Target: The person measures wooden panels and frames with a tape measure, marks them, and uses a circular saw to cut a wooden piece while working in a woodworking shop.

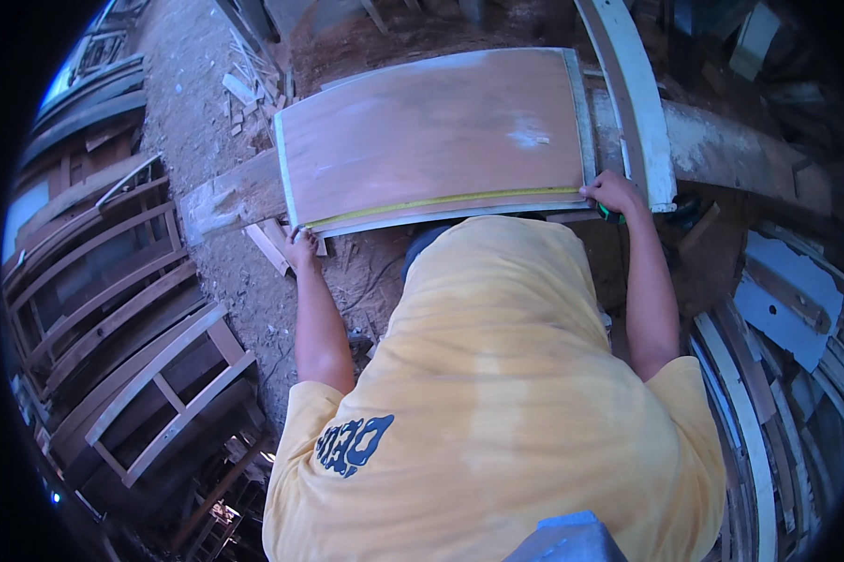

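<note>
Running just inside the near edge of a broad reddish-brown panel, a yellow tape measure stretches nearly from corner to corner. The panel lies face up, apparently resting over a weathered beam, directly in front of a person in a yellow shirt. At the near left corner, the left hand has its fingers drawn in by the tape's end; whether they pinch it or only press it is too small to tell. At the near right corner, the right hand is closed around the dark case with green trim. If the left fingers slipped, the tape could spring back toward the right hand; a slack or slanted pull could skew the reading. Pale borders mark the panel's left, right and near edges. Room looks tight at the right, where a white frame piece sits just beside it, and at the near side, where the person leans close. Leftward there is more room over gritty ground, with stacked wooden frames farther out.
</note>
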Tool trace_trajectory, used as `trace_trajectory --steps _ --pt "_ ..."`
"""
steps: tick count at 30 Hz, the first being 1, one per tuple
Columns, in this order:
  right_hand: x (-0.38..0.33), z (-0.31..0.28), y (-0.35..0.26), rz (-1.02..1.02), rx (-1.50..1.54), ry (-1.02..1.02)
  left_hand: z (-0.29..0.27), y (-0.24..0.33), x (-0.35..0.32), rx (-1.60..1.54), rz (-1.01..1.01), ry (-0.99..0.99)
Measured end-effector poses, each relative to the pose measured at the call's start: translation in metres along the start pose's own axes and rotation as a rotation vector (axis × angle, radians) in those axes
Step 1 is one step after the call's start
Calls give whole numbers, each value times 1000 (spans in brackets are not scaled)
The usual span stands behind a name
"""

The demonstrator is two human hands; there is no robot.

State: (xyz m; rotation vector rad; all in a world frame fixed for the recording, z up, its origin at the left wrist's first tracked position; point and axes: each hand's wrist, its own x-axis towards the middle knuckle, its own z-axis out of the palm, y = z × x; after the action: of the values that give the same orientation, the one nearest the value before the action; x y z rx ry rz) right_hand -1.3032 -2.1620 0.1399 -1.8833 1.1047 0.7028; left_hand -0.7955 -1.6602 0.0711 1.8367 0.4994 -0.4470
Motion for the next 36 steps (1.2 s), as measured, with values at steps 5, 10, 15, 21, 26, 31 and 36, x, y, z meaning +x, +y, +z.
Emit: trace_trajectory --steps 5,10,15,21,26,31,36 --pt "4 1 8 122 -50 17 6 3 -4 29 -28 9" --pt "0 0 2 124 -55 32 3 4 -7 66 -28 9" --pt "-1 -6 15 101 -59 58 3 8 -4 100 -28 28" --pt "-6 -14 15 165 -93 24 2 9 -8 89 -29 36" --pt "-9 -14 16 152 -101 76 8 9 -11 115 -31 60" --pt "-11 -13 15 149 -82 89 11 9 -15 89 -23 47" --pt "-12 -14 13 144 -83 91 8 6 -8 90 -10 72"
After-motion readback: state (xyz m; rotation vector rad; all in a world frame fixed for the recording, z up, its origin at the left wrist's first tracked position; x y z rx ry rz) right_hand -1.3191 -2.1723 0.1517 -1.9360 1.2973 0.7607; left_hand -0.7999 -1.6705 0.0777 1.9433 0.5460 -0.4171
